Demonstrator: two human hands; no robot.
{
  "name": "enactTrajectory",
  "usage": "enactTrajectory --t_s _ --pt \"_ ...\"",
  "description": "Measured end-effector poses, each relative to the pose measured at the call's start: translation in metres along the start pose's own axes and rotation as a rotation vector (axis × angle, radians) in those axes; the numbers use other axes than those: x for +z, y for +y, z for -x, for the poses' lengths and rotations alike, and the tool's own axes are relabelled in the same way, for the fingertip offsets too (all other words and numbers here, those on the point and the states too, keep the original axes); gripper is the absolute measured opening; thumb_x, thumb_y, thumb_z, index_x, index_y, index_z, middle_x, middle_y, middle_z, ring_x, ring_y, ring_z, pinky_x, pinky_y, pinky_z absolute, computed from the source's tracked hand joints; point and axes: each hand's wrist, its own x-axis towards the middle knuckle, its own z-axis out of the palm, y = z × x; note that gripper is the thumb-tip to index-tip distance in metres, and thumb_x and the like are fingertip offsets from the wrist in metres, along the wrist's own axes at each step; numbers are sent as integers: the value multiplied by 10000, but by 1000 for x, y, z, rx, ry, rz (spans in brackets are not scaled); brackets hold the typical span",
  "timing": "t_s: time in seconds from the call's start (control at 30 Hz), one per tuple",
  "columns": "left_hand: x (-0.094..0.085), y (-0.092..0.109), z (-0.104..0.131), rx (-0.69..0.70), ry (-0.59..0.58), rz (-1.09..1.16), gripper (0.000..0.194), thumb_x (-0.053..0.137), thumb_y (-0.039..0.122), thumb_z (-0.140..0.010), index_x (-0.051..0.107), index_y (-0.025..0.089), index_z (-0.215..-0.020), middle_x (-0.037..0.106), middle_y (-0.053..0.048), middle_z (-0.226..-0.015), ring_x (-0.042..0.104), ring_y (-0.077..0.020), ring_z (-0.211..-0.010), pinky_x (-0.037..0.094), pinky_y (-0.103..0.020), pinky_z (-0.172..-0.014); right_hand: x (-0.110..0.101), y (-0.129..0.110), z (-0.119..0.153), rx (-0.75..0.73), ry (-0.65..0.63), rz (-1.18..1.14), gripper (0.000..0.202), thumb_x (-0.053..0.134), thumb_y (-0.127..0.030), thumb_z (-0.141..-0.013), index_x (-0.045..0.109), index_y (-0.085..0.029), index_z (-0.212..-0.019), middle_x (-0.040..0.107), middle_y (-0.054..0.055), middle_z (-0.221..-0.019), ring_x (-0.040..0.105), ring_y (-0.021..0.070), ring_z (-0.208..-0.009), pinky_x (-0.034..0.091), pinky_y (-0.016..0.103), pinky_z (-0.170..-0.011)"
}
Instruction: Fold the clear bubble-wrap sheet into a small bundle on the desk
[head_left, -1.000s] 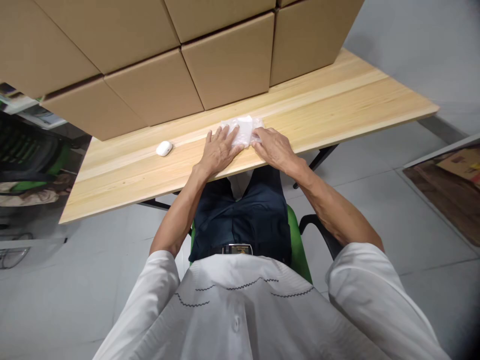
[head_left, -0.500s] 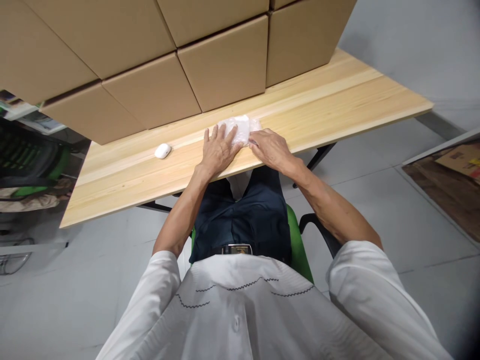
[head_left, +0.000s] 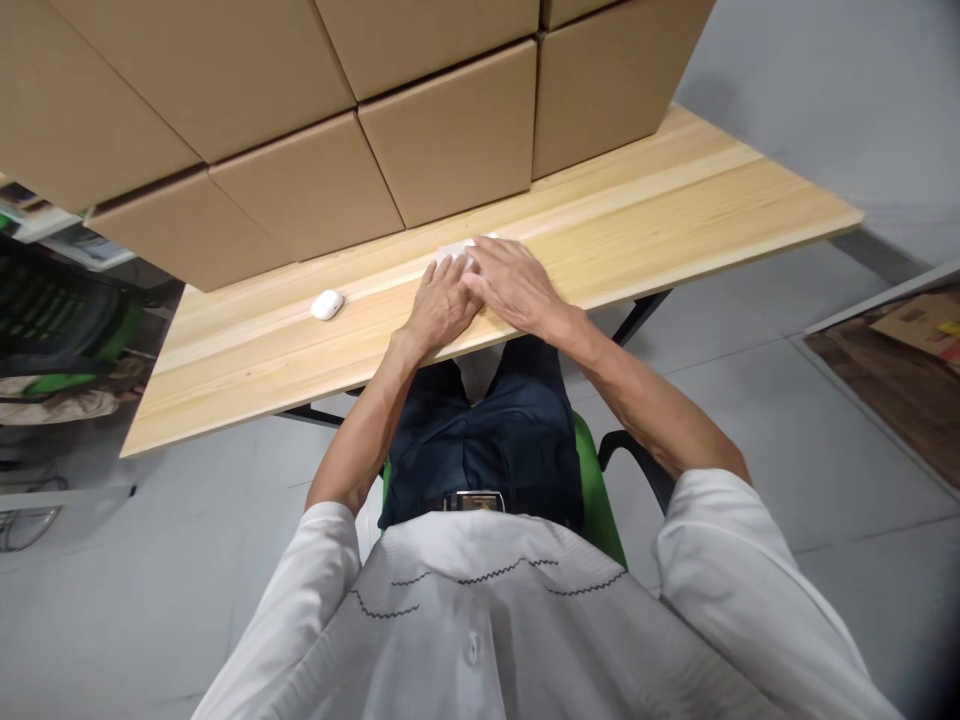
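A small white plastic-wrapped packet (head_left: 454,250) lies on the wooden table (head_left: 675,210), almost wholly hidden under my hands. My left hand (head_left: 439,305) rests flat on its left part, fingers pointing away from me. My right hand (head_left: 510,283) lies flat over the packet from the right and overlaps the fingertips of my left hand. Only a thin white edge of the packet shows beyond my fingers. A small white oval case (head_left: 327,304) sits on the table to the left of my left hand, apart from it.
Several large cardboard boxes (head_left: 442,130) are stacked along the back of the table, close behind the packet. I sit on a green chair (head_left: 596,490). Grey floor lies to the right, with a framed brown mat (head_left: 892,370) at the far right.
My right hand has slid left over the packet, covering it and meeting my left hand. The packet was plainly visible between my hands before. The white case has not moved.
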Motion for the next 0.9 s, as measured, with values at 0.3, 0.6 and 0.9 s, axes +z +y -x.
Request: enactTrajectory --t_s 0.3,0.6,0.9 --pt "7 -3 -5 26 -23 44 792 593 654 -1315 547 252 -1996 429 -217 -2144 341 -472 -2044 320 -778 -1644 9 29 -17 13 -201 -92 771 349 -630 -1359 719 -179 -1863 666 207 -1975 596 415 -1884 393 701 -1608" --pt "4 1 -7 24 -14 40 839 568 784 -1301 581 271 -1965 502 -210 -2101 401 -442 -2015 349 -786 -1636 4 75 -36 25 -387 -184 751 370 -542 -1339 671 -237 -1955 570 107 -2054 512 365 -1955 331 646 -1664" --pt "3 -5 -5 43 -21 -3 883 564 755 -1317 536 212 -2012 439 -260 -2129 394 -478 -2021 304 -743 -1656 2 73 -35 86 -366 -95 801 335 -497 -1335 630 -74 -1949 552 227 -2046 497 369 -1962 321 615 -1657"
